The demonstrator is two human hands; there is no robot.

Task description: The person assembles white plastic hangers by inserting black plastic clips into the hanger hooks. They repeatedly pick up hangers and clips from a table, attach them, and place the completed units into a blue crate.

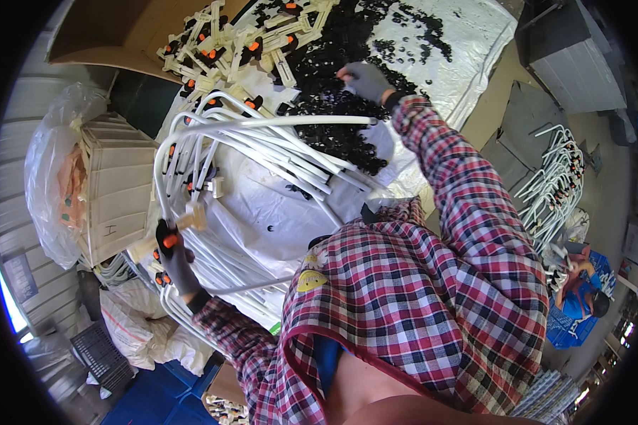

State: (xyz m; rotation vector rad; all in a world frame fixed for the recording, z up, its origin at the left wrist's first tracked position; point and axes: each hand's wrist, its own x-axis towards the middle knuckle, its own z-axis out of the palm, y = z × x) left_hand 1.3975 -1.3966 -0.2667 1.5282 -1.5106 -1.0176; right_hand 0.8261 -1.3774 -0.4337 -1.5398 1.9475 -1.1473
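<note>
White sheet (276,205): tube bundle (255,142) in left hand (176,262); right hand (365,79) on black washers (333,49).

White sheet (468,42): black washers (333,57), white tubes (262,142).

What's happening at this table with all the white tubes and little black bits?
A person in a plaid shirt is working over a white sheet. The gloved left hand holds a bent white tube from a bundle. The gloved right hand reaches into a heap of small black parts. White clips with orange pieces lie beyond.
</note>
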